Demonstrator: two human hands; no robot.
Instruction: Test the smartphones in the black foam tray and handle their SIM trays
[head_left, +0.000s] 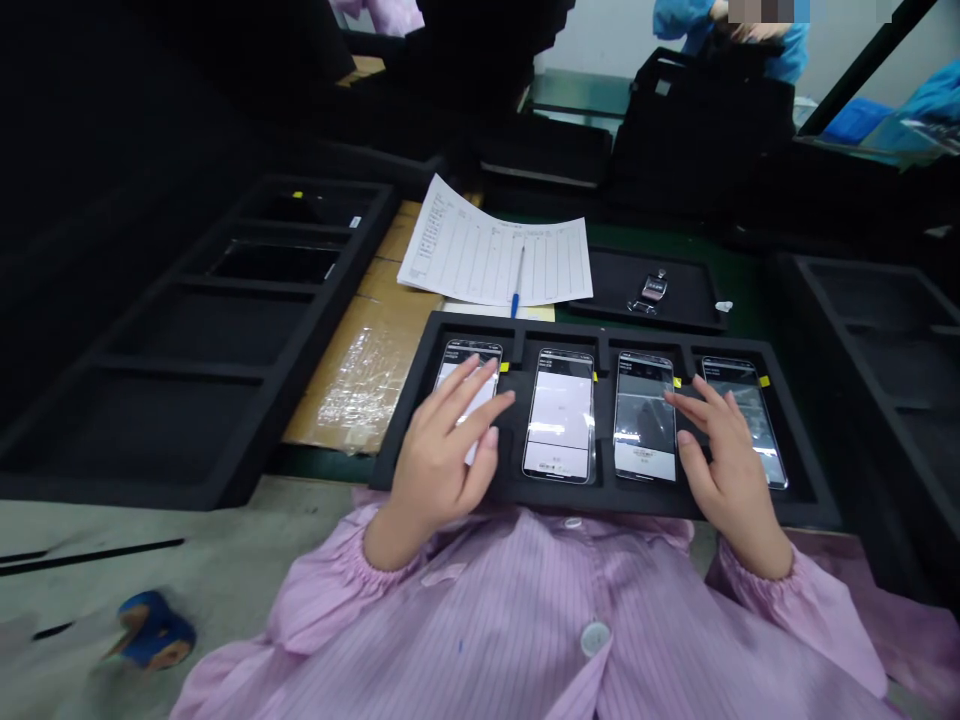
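Several lit smartphones lie side by side in a black foam tray (480, 480). My left hand (450, 440) is over the leftmost smartphone (452, 352), fingers spread and covering much of its screen; whether they touch the glass I cannot tell. Beside it lies the second smartphone (559, 415) with a mostly white screen. My right hand (720, 445) is above the gap between the third smartphone (643, 400), whose screen is grey, and the rightmost smartphone (761, 430). Its fingers are apart, with the index fingertip at the third phone's right edge. Neither hand holds anything.
Behind the tray lie a printed sheet (487, 250) with a blue pen (517, 285) and a smaller black tray (690, 290) holding a small badge-like item (654, 288). A larger compartment tray (187, 380) stands left, beside cardboard (360, 370). Another black tray (877, 320) is right. People work beyond.
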